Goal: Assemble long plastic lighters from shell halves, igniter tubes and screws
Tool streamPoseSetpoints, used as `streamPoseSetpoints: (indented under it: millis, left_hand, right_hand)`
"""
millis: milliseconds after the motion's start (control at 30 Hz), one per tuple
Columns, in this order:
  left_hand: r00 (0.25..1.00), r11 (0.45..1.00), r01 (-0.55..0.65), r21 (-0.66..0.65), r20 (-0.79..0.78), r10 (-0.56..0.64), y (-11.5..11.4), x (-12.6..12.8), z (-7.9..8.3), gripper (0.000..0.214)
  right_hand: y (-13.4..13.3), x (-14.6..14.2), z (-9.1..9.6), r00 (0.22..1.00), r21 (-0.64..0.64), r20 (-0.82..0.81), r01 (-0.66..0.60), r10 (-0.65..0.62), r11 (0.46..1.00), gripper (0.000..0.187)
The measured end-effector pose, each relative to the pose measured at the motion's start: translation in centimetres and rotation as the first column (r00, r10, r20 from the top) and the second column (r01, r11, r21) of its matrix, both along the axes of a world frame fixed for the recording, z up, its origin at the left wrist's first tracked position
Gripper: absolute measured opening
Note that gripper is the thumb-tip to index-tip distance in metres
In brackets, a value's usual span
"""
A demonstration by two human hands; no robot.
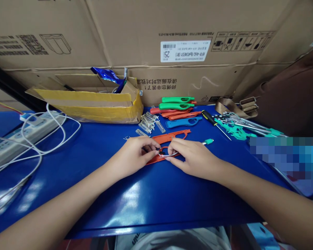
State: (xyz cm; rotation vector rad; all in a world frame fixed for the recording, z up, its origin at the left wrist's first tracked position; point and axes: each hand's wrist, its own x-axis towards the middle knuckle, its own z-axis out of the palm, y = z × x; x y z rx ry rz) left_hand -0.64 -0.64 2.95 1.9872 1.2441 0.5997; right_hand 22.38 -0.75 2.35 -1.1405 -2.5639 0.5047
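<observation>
An orange plastic lighter shell [172,137] lies flat on the blue table [135,194] between my hands. My left hand [135,156] is closed, thumb and forefinger pinching a small dark part at the shell's middle. My right hand [193,156] is closed too, its fingers pressing a thin white wire against the shell. A metal rod with a teal tip [208,141] pokes out just past my right hand.
Behind lie several green, orange and blue shells [178,107], clear tubes [150,122], a screwdriver [211,119] and teal-handled metal parts [245,128]. A yellow-taped cardboard box [94,102] stands back left. A power strip [21,135] with white cables lies at left. Cartons wall the back.
</observation>
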Motion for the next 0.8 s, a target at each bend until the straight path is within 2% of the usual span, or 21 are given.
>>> streamPoseSetpoints:
  millis: [233, 300, 400, 500, 600, 700, 800]
  left_hand:
    - [1.000, 1.000, 0.011, 0.025, -0.016, -0.011, -0.1, 0.1, 0.1, 0.015]
    - [0.999, 0.999, 0.014, 0.045, -0.030, -0.013, -0.1, 0.1, 0.1, 0.015]
    - [0.999, 0.997, 0.010, 0.074, -0.043, -0.007, -0.1, 0.0, 0.1, 0.014]
    - [0.998, 0.993, 0.016, 0.118, -0.067, -0.008, 0.0, -0.2, 0.0, 0.013]
    - [0.992, 0.972, 0.048, 0.230, -0.124, -0.019, 0.0, -0.3, 0.0, 0.013]
    - [0.985, 0.944, 0.076, 0.320, -0.174, -0.020, 0.1, -0.3, -0.1, 0.015]
    - [0.981, 0.929, 0.102, 0.356, -0.191, -0.034, 0.1, -0.3, -0.1, 0.015]
  right_hand:
    - [0.0, 0.1, -0.1, 0.995, 0.085, 0.072, -0.071, 0.065, 0.994, 0.011]
    - [0.1, 0.3, -0.3, 0.994, 0.131, 0.050, -0.104, 0.098, 0.986, 0.017]
    - [0.4, 0.7, -0.5, 0.989, 0.157, -0.070, -0.118, 0.130, 0.981, 0.020]
    - [0.9, 1.1, -0.3, 0.973, 0.099, -0.205, -0.091, 0.109, 0.991, 0.016]
    - [1.4, 1.3, 0.1, 0.965, 0.015, -0.254, -0.058, 0.060, 0.998, 0.022]
    - [1.8, 1.6, 0.3, 0.970, -0.082, -0.235, -0.078, 0.057, 0.994, 0.022]
    - [1.9, 2.0, 0.5, 0.980, -0.111, -0.166, -0.133, 0.114, 0.985, 0.006]
